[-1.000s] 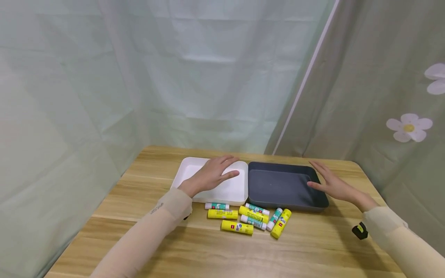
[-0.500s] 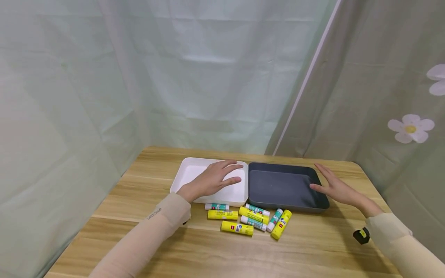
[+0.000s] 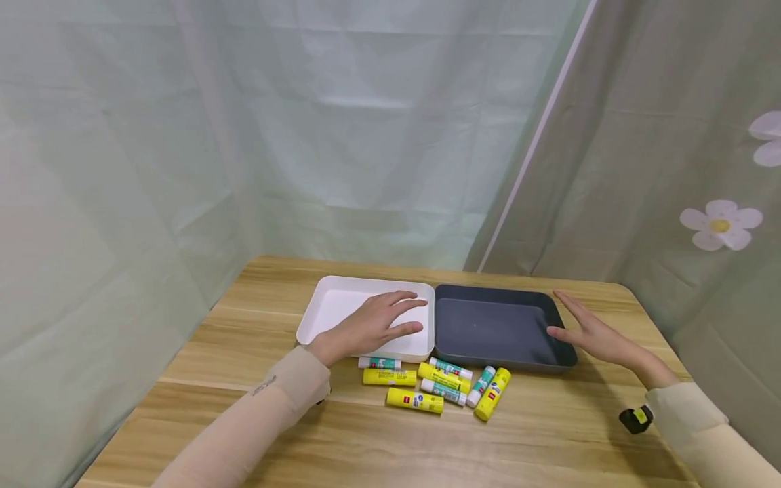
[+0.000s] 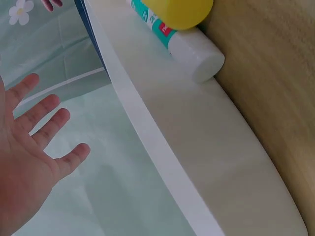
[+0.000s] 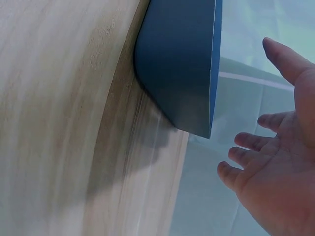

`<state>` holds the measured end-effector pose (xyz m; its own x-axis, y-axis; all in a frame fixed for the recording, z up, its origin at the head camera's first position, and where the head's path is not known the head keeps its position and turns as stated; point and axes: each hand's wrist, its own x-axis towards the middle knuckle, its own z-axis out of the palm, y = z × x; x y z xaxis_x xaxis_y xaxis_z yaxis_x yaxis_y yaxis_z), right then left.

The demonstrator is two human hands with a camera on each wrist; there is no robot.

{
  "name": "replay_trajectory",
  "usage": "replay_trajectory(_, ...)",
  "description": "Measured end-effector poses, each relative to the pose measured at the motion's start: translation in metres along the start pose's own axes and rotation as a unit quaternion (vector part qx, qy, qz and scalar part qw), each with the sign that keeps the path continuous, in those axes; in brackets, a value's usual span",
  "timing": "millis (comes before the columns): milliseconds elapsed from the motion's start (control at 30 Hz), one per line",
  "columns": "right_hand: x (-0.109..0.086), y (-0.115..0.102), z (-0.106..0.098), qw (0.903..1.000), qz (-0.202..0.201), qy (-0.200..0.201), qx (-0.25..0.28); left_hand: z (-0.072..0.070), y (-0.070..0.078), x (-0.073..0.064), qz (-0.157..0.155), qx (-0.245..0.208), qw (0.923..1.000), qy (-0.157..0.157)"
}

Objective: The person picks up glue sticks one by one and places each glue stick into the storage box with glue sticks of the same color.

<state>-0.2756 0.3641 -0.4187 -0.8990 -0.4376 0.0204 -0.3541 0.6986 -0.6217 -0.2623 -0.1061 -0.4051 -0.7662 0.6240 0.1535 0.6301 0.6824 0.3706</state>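
Note:
Over the white tray (image 3: 332,305) hovers my left hand (image 3: 369,324), its fingers spread and holding nothing. My right hand (image 3: 594,335) is held above the right edge of the dark grey tray (image 3: 494,332), fingers extended, also with nothing in it. In front of the trays lie several glue sticks: yellow ones such as the nearest yellow glue stick (image 3: 415,400) and the rightmost yellow glue stick (image 3: 493,394), and white-and-teal ones such as a white-and-teal glue stick (image 3: 481,386). The left wrist view shows a white-and-teal glue stick (image 4: 189,51) beside the white tray's outer wall.
The trays stand side by side on a wooden table (image 3: 366,451). A pale curtain (image 3: 366,135) hangs behind the table, and a greyer curtain with flowers (image 3: 647,149) hangs at the right.
My left hand has sunk slightly lower over the white tray. My right hand has shifted a little to the right and down. The glue sticks and trays stay in place.

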Motion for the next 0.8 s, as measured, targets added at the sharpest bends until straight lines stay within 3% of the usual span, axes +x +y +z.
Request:
replay_trajectory(333, -0.009, 0.001, 0.0, 0.9983, 0.039, -0.009, 0.043, -0.001, 0.008, -0.007, 0.045, -0.001, 0.999, -0.002)
replay_trajectory(533, -0.013, 0.004, -0.001, 0.995, 0.066, -0.02, 0.072, -0.001, 0.015, -0.011, 0.047, -0.01, 0.9986, -0.024)
replay_trajectory(800, -0.018, 0.006, 0.001, 0.992, 0.067, -0.026, 0.104, 0.0, 0.018, -0.015, 0.041, -0.017, 0.9984, -0.035)
